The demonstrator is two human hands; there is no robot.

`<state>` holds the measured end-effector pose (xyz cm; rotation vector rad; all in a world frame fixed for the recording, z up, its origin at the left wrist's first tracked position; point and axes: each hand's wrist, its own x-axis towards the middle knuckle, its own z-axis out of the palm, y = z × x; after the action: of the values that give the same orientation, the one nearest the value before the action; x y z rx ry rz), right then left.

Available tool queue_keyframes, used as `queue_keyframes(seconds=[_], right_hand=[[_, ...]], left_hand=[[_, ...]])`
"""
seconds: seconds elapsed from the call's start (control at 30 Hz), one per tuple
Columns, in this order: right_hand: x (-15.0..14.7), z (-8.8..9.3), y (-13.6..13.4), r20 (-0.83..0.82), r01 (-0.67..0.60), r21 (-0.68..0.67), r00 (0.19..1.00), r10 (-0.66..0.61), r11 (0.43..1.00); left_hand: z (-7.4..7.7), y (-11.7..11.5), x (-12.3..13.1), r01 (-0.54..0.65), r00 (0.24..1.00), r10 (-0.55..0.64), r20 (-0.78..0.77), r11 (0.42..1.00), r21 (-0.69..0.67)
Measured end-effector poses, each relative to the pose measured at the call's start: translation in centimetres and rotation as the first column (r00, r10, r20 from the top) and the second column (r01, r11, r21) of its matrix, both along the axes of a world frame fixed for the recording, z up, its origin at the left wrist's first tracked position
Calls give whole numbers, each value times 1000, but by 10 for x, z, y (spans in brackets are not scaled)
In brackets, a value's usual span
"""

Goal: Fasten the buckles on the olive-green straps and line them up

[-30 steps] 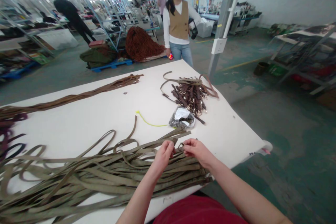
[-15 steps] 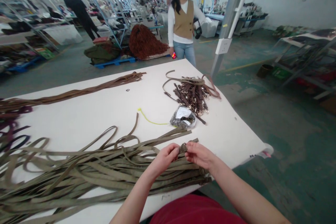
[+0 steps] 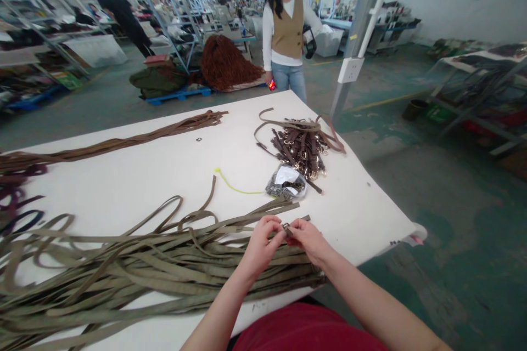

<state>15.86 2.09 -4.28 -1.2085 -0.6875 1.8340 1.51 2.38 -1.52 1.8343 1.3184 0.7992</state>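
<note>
My left hand [image 3: 262, 247] and my right hand [image 3: 308, 241] meet at the near edge of the table, pinching a small metal buckle [image 3: 285, 228] between their fingertips. A narrow olive strap [image 3: 302, 222] runs out from the buckle to the right. Below my hands lies a large heap of long olive straps [image 3: 164, 269], which my wrists rest just above. Farther off stands a tangled bundle of brown straps with metal buckles [image 3: 298, 148], and a clear bag of hardware [image 3: 286, 184] sits just in front of it.
The white table [image 3: 358, 214] also carries long brown straps [image 3: 115, 140], a yellow cord [image 3: 234, 187] and a small loose buckle [image 3: 199, 139]. A person in a vest [image 3: 286, 33] stands beyond the far end, beside a metal post [image 3: 360, 22]. Racks and sewing tables fill the workshop.
My hands have drawn closer together around the buckle, and the strap end now points right. The view has tilted slightly, and the standing person has shifted little.
</note>
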Motion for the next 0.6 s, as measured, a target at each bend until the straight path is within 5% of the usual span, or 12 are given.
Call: queue_keyframes(seconds=[0.23, 0.33, 0.47, 0.6], right_hand=[[-8, -7, -3, 148, -28, 106, 989, 12, 994], [-6, -14, -5, 274, -58, 151, 961, 15, 987], [1, -24, -8, 489, -170, 217, 871, 44, 961], [11, -26, -11, 489, -290, 277, 863, 125, 916]], left_hand=[[-14, -1, 4, -155, 946, 141, -293, 988, -25], [-14, -2, 6, -103, 928, 84, -363, 994, -33], [-15, -2, 3, 9, 952, -45, -302, 993, -119], [-20, -3, 4, -77, 983, 37, -180, 973, -219]])
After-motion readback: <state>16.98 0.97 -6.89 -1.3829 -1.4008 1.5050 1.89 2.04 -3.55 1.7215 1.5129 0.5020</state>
